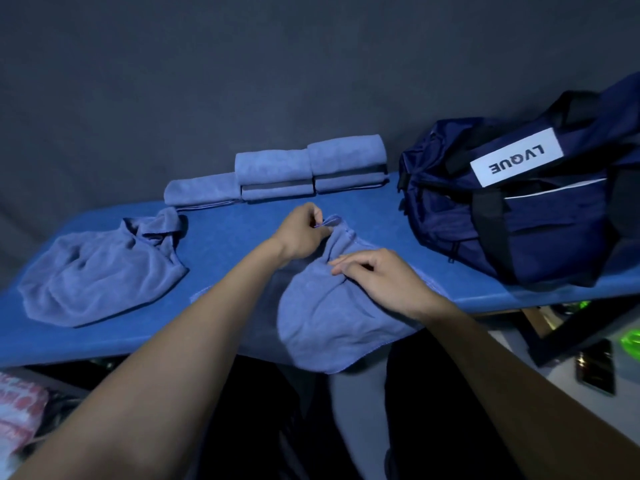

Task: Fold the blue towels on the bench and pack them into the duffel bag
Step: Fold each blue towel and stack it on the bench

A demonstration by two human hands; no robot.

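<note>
A crumpled blue towel [325, 320] lies at the middle of the blue bench [228, 233], its lower part hanging over the front edge. My left hand [301, 233] pinches the towel's hemmed far corner. My right hand [377, 275] rests on the bunched cloth just below, fingertips pinching a fold. A second crumpled blue towel [100, 271] sits at the left of the bench. Several folded blue towels [277, 171] are stacked in a row along the back edge. The navy duffel bag [540, 209] with a white label stands at the right end.
A dark grey cloth backdrop [242, 81] hangs behind the bench. Below the bench's right end are a black frame [554, 337], a phone [595, 372] on the floor and green glowing items. A pink patterned cloth [17, 410] lies at the lower left.
</note>
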